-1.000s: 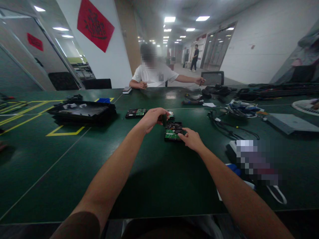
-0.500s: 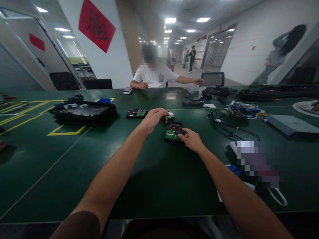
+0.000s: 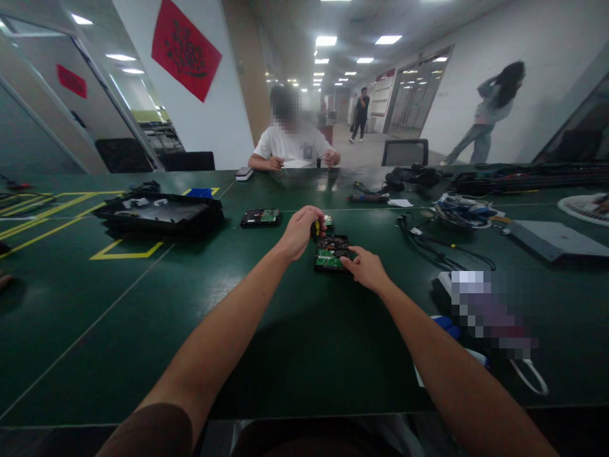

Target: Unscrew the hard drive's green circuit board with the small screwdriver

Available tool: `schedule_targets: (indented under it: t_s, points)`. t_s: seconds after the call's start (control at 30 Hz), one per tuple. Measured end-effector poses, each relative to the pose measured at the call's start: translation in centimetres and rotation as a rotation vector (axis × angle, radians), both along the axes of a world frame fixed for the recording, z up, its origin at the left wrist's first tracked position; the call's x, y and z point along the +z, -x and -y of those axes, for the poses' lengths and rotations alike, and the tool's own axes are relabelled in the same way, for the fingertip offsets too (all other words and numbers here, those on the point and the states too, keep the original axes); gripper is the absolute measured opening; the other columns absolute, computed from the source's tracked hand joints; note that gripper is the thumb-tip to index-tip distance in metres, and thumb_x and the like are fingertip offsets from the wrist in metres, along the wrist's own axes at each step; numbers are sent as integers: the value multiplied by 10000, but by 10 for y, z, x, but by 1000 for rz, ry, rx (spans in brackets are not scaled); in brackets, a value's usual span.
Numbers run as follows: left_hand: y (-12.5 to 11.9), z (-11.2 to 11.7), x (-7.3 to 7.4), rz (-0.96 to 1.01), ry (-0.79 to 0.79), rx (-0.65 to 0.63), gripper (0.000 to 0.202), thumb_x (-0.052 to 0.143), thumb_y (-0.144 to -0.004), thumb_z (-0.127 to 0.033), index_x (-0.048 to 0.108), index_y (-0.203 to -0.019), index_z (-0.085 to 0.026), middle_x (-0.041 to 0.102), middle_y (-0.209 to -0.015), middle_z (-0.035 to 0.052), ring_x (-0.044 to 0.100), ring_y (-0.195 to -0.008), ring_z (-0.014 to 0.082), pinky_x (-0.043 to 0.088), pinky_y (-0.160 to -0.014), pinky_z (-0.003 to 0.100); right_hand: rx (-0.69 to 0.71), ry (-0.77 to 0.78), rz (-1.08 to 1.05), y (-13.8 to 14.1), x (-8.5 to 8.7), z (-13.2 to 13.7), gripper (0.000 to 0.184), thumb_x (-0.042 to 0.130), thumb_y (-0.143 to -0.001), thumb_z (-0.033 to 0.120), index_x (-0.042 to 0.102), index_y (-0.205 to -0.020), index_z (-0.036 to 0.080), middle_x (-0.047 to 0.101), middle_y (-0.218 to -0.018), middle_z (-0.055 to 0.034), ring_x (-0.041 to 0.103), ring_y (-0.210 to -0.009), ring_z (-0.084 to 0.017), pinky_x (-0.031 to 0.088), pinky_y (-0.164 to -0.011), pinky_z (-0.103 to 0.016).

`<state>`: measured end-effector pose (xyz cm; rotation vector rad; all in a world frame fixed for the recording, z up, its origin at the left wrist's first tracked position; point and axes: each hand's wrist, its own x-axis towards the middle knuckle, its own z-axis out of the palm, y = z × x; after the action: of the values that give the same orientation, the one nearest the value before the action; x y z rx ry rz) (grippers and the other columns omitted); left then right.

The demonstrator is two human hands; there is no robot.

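A hard drive (image 3: 330, 252) with a green circuit board facing up lies on the dark green table (image 3: 143, 317) ahead of me. My left hand (image 3: 299, 231) is closed around a screwdriver with a yellow and black handle (image 3: 314, 230), held upright over the drive's far end. My right hand (image 3: 365, 268) rests at the drive's right edge, fingers curled and pressed against its side. A second drive (image 3: 327, 221) lies just behind the screwdriver, partly hidden by my left hand.
Another drive (image 3: 261, 218) lies to the left, beside a black tray (image 3: 157, 214) inside yellow floor markings. Cables (image 3: 431, 244), tools and a grey flat case (image 3: 552, 236) crowd the right side. A person in a white shirt (image 3: 292, 146) sits across the table.
My left hand has turned and drawn slightly nearer with the screwdriver. The seated person pulled the outstretched arm back in. A person now walks along the right wall.
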<state>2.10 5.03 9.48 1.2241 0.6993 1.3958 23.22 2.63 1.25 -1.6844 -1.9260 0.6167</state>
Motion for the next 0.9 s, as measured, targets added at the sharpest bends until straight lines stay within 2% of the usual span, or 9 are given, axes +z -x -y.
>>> schedule_targets:
  t_s: [0.1,0.23,0.47,0.57,0.7,0.8,0.9]
  points:
    - [3,-4,-4,53,39,43,111,604,-768,-279,603,-834,-189,586,-728,-8,604,-642,145,530,-622,291,12,-11,3,0,1,1,472,641,-988,414,600,-1380,156,713,-676,34,650,-515,-120,459,-608,-253]
    - [7,-8,-5,64,75,29,149,598,-763,-332,604,-811,-191,573,-664,-15,616,-628,159,538,-655,316,8,-24,1,0,2,3,464,647,-987,401,602,-1375,150,710,-676,34,656,-530,-121,455,-621,-253]
    - [15,-10,0,-140,-7,66,192,621,-739,-351,685,-716,-171,651,-775,42,596,-743,170,481,-662,273,-3,7,-19,0,3,3,487,645,-989,407,589,-1401,154,719,-702,28,647,-523,-116,467,-614,-249]
    - [17,-8,2,-156,-11,14,177,631,-740,-330,705,-749,-169,642,-786,37,581,-731,160,478,-658,270,-3,13,-24,0,4,3,502,639,-990,411,581,-1414,149,724,-707,27,647,-520,-116,471,-612,-251]
    - [13,-7,3,-92,26,-59,182,603,-747,-316,688,-815,-170,603,-697,22,578,-658,158,505,-664,296,16,-4,-2,0,4,3,507,629,-993,418,581,-1418,145,726,-704,28,655,-528,-117,479,-648,-256]
    - [11,-7,1,-88,25,-20,195,590,-767,-340,668,-834,-174,567,-649,2,559,-610,148,499,-639,290,19,-4,-2,-1,2,3,511,624,-996,419,575,-1425,147,729,-708,27,657,-530,-118,483,-660,-258]
    - [11,-9,-2,-97,13,32,194,609,-792,-363,659,-840,-182,603,-694,8,584,-629,148,485,-635,280,25,-4,-9,-1,1,2,505,625,-998,417,575,-1423,150,730,-705,29,655,-525,-119,478,-644,-259]
